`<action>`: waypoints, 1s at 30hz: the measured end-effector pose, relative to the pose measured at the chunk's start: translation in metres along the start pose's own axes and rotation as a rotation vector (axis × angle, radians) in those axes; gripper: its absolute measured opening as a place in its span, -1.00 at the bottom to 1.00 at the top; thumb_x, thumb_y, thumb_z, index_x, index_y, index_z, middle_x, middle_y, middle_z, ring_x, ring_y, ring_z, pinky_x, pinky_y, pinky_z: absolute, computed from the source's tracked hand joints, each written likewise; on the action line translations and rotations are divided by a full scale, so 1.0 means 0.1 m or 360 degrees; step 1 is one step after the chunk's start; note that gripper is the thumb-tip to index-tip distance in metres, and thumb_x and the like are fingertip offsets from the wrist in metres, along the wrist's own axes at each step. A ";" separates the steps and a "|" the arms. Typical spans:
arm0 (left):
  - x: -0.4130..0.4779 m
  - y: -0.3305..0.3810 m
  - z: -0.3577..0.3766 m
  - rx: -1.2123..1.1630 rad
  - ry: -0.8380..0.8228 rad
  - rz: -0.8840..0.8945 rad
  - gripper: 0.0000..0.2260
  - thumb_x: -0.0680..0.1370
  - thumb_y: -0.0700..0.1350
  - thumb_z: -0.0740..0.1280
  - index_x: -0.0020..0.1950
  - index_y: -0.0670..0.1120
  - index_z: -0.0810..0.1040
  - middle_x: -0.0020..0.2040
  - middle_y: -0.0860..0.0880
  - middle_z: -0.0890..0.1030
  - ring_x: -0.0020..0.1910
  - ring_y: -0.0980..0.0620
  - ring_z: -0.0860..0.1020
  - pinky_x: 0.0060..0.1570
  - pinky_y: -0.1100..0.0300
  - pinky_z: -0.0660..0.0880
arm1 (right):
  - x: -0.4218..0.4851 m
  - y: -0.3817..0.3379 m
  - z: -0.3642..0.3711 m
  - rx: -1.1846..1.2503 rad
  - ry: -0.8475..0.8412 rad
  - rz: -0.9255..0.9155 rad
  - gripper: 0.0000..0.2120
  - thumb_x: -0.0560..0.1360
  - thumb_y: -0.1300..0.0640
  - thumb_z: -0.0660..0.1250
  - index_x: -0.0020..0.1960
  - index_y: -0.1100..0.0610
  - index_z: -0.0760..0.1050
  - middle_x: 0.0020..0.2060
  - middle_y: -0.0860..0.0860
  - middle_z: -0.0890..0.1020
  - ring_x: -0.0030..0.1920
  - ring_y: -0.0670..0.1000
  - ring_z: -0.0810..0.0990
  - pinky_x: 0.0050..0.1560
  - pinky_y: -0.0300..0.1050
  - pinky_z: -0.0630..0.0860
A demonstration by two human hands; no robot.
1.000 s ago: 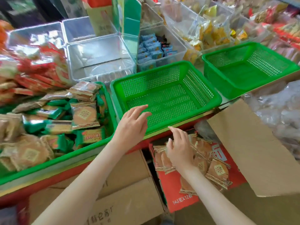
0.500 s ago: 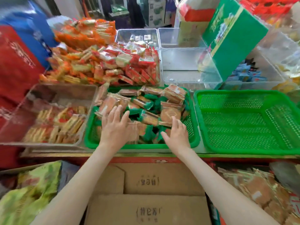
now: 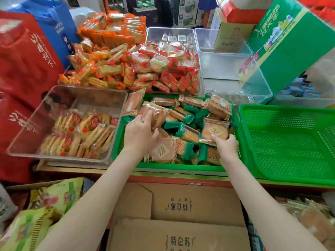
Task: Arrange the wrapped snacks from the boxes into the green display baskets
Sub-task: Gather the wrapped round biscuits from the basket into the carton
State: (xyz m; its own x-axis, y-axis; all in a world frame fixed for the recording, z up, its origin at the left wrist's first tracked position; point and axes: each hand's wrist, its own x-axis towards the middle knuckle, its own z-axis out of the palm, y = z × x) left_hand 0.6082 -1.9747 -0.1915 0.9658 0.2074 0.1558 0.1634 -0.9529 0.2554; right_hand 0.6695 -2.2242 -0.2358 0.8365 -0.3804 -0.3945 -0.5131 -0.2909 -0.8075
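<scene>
A green display basket [image 3: 181, 167] in the middle holds several wrapped round cakes and green-wrapped snacks. My left hand [image 3: 139, 133] is inside it at the left and grips a stack of clear-wrapped round cakes [image 3: 154, 113]. My right hand [image 3: 225, 144] pinches the lower edge of one wrapped round cake [image 3: 214, 131] at the basket's right side. A second green basket [image 3: 290, 142] stands to the right with nothing in it. A red box of wrapped cakes [image 3: 311, 218] shows at the bottom right.
A clear bin [image 3: 72, 98] of red-labelled crackers sits left of the filled basket. Behind lie piles of orange and red wrapped snacks [image 3: 137, 66] and clear bins [image 3: 228, 75]. A green carton [image 3: 290, 40] leans at the back right. A closed brown carton [image 3: 177, 214] stands below the shelf.
The view swung left from the bare basket and the red box to the filled basket. Both hands moved into it; the left took hold of a stack, the right of one cake.
</scene>
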 end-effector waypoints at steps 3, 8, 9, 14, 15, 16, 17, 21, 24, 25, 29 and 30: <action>0.00 0.05 -0.04 -0.0086 0.0000 -0.0011 -0.47 0.58 -0.01 0.22 0.52 -0.11 0.22 0.18 -0.16 0.53 0.07 -0.12 0.52 -0.05 0.06 0.47 | -0.04 0.04 -0.14 0.0271 -0.0054 0.0091 -0.55 0.46 0.16 0.43 0.31 0.19 0.43 0.10 0.11 0.58 0.05 0.13 0.59 0.10 0.17 0.57; 0.01 0.12 -0.16 -0.0138 0.0096 0.0001 -0.56 0.60 -0.09 0.19 0.48 -0.12 0.28 0.11 -0.15 0.60 -0.04 -0.13 0.58 -0.22 0.09 0.47 | -0.23 0.00 -0.33 0.1006 -0.0203 0.0233 -0.74 0.51 0.36 0.31 0.19 0.28 0.47 -0.05 0.10 0.62 -0.11 0.02 0.61 -0.22 -0.16 0.54; 0.01 0.13 -0.17 -0.0112 0.0102 -0.0002 -0.56 0.60 -0.09 0.18 0.48 -0.12 0.28 0.09 -0.16 0.60 -0.06 -0.14 0.59 -0.27 0.12 0.43 | -0.25 0.00 -0.33 0.1116 -0.0243 0.0270 -0.72 0.51 0.37 0.30 0.21 0.30 0.46 -0.03 0.12 0.62 -0.09 0.03 0.61 -0.21 -0.18 0.52; 0.04 0.15 -0.14 0.0121 -0.0165 -0.0113 -0.33 0.58 0.20 0.19 0.54 -0.14 0.07 0.22 -0.15 0.48 0.12 -0.11 0.50 -0.19 0.12 0.44 | -0.39 -0.04 -0.29 0.1204 -0.0427 0.0337 -0.73 0.52 0.33 0.29 0.22 0.30 0.46 0.00 0.14 0.61 -0.08 0.03 0.59 -0.18 -0.17 0.49; 0.05 0.15 -0.12 0.0154 -0.0236 -0.0140 -0.26 0.55 0.24 0.23 0.54 -0.15 0.04 0.25 -0.16 0.44 0.17 -0.12 0.47 -0.11 0.10 0.48 | -0.41 -0.05 -0.27 0.1190 -0.0472 0.0333 -0.74 0.53 0.32 0.28 0.22 0.29 0.46 0.00 0.13 0.60 -0.07 0.03 0.58 -0.16 -0.16 0.49; 0.06 0.16 -0.10 0.0181 -0.0270 -0.0157 -0.23 0.53 0.24 0.25 0.54 -0.16 0.03 0.28 -0.18 0.41 0.22 -0.13 0.45 -0.03 0.08 0.50 | -0.44 -0.05 -0.26 0.1182 -0.0526 0.0322 -0.75 0.54 0.32 0.27 0.21 0.28 0.46 0.00 0.12 0.61 -0.05 0.03 0.57 -0.14 -0.16 0.49; 0.06 0.17 -0.09 0.0197 -0.0258 -0.0160 -0.26 0.54 0.21 0.26 0.53 -0.17 0.05 0.29 -0.19 0.41 0.23 -0.14 0.44 0.00 0.07 0.50 | -0.46 -0.05 -0.25 0.1173 -0.0580 0.0313 -0.78 0.54 0.31 0.27 0.18 0.26 0.47 0.00 0.12 0.61 -0.04 0.04 0.57 -0.11 -0.15 0.50; 0.04 0.22 -0.13 0.0242 -0.0067 -0.0108 -0.45 0.63 0.05 0.16 0.51 -0.22 0.12 0.22 -0.19 0.49 0.13 -0.14 0.53 -0.12 0.09 0.52 | -0.53 -0.06 -0.24 0.1188 -0.0756 0.0277 -0.82 0.56 0.32 0.23 0.15 0.22 0.47 0.03 0.14 0.61 0.04 0.08 0.57 -0.01 -0.10 0.51; 0.01 0.25 -0.27 0.0252 0.0019 -0.0086 -0.51 0.62 -0.01 0.16 0.46 -0.25 0.19 0.13 -0.20 0.55 0.01 -0.15 0.58 -0.26 0.12 0.45 | -0.56 -0.09 -0.27 0.1311 -0.0863 0.0257 -0.83 0.59 0.29 0.20 0.16 0.22 0.46 0.03 0.13 0.62 0.03 0.06 0.57 -0.01 -0.12 0.50; -0.01 0.29 -0.34 0.0252 0.0056 -0.0079 -0.52 0.62 -0.01 0.17 0.44 -0.26 0.22 0.08 -0.20 0.57 -0.04 -0.15 0.59 -0.32 0.13 0.40 | -0.58 -0.09 -0.29 0.1344 -0.0891 0.0251 -0.83 0.59 0.28 0.19 0.17 0.22 0.45 0.03 0.12 0.62 0.03 0.06 0.58 -0.01 -0.12 0.51; -0.13 0.60 -0.62 0.0001 0.0180 -0.0046 -0.62 0.59 -0.01 0.20 0.31 -0.22 0.33 -0.17 -0.08 0.55 -0.25 -0.09 0.58 -0.42 0.23 0.31 | -0.61 -0.07 -0.41 0.1458 -0.0974 0.0185 -0.73 0.56 0.27 0.20 0.26 0.23 0.42 0.06 0.12 0.62 0.04 0.05 0.58 0.08 -0.09 0.52; -0.17 0.72 -0.68 -0.0195 0.0166 -0.0050 -0.68 0.59 -0.01 0.22 0.24 -0.18 0.37 -0.24 0.00 0.51 -0.32 0.00 0.55 -0.43 0.28 0.31 | -0.62 -0.05 -0.45 0.1485 -0.0989 0.0162 -0.68 0.54 0.25 0.22 0.29 0.23 0.41 0.07 0.13 0.62 0.07 0.07 0.57 0.16 -0.05 0.50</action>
State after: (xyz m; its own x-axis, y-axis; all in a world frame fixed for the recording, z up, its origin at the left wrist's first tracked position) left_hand 0.5898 -2.0316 -0.1113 0.9332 0.2649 0.2427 0.1616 -0.9128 0.3750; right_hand 0.6117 -2.2386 -0.1873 0.8834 0.2144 -0.4168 -0.4576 0.5864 -0.6684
